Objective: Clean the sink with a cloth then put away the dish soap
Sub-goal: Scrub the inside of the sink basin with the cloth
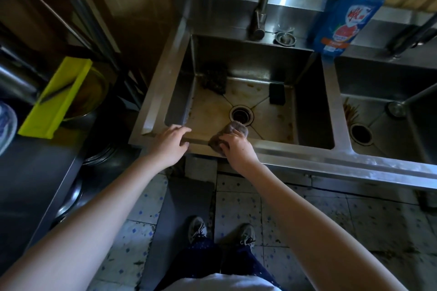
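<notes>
Fingers (183,130) of the left hand (169,143) lie nearly straight on the front rim of the sink (295,151), near its left front corner. They grasp nothing and only rest there, like a support.

Just to the right, the right hand (237,149) has its fingers (226,143) curled around a brown cloth (237,128). It holds the cloth at the near edge of the left basin, partly over the rim. From these fingers the stained floor spreads away toward the back wall, and the drain (241,114) is very near, just beyond the cloth. Brown marks cover much of the floor, so it seems that most of the wiping is not yet done.

The middle of the basin gives open room for strokes. However, a dark scrubber (214,80) sits in the back left corner and a black sponge (277,93) leans at the back wall, so the cloth must go around them.

The dish soap (345,16) stands on the back ledge, to the right of the faucet (266,2), well apart from both hands. Its long axis looks upright. The right hand is the nearer one to it.
</notes>
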Demonstrator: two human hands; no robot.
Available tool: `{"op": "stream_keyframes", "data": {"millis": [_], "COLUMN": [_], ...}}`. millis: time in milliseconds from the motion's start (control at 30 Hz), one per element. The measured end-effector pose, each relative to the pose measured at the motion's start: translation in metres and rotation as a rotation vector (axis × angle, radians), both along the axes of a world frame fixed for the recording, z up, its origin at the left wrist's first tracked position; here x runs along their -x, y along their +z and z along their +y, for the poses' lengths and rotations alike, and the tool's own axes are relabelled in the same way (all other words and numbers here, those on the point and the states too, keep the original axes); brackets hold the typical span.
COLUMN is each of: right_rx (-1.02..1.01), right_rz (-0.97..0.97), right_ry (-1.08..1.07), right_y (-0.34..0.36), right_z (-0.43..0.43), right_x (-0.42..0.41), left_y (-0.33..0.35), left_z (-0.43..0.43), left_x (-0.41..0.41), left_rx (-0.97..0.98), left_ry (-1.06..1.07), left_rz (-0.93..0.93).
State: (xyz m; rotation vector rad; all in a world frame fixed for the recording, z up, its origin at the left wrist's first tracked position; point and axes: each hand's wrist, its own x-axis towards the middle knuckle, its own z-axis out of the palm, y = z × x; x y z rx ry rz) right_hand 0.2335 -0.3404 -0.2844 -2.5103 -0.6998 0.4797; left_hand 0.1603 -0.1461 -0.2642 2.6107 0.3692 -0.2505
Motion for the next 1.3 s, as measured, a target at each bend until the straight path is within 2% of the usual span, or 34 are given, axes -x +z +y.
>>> {"op": "stream_keyframes", "data": {"millis": [267, 600, 1300], "right_rx": [-0.001, 0.045, -0.040], "right_rz": [0.044, -0.035, 0.064], "right_ry": [0.069, 0.238, 0.233], "right_y": [0.001, 0.001, -0.003], "right_z": [0.038, 0.071, 0.116], "right_x": [0.007, 0.009, 0.013], "left_y": [-0.003, -0.001, 0.001], "left_z": [0.019, 0.045, 0.096], "left_x": [0.012, 0.024, 0.062], "left_rx": [0.020, 0.030, -0.023], "left_ry": [0.026, 0.084, 0.237], "left_rz": [-0.025, -0.054, 0.018]}}
